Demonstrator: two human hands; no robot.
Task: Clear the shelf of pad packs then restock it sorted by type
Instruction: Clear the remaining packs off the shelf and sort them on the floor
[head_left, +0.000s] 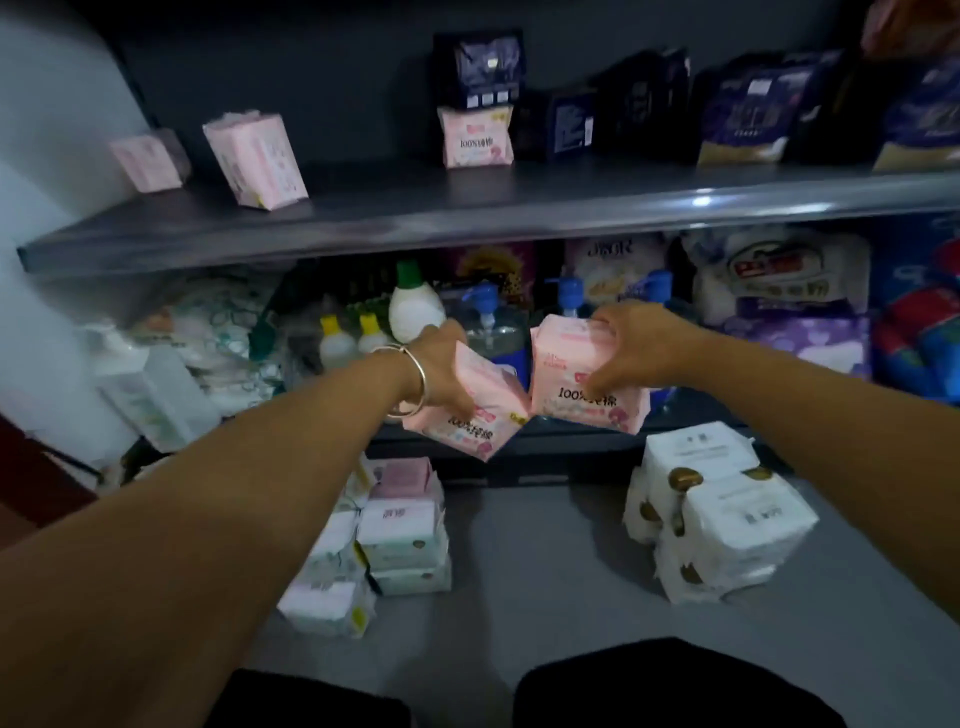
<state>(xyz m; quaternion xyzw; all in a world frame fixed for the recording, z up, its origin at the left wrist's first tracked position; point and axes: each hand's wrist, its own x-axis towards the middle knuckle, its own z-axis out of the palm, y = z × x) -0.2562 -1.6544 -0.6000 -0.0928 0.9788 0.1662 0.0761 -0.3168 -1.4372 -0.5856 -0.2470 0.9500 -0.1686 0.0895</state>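
Below the grey shelf (467, 218) | left hand (441, 369) has its grip curled round one pink pad pack (467, 415), right hand (634, 348) clamps a matching pack (576, 384) | paired, probably to go up beside the same pink pack (475, 137) already shelved | white packs (722, 519) wait on the floor, type labels blurred

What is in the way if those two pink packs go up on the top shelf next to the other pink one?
Nothing visible blocks them. The left hand and right hand each hold a pink pack below the shelf, whose bare stretch beside the matching pink pack is open.
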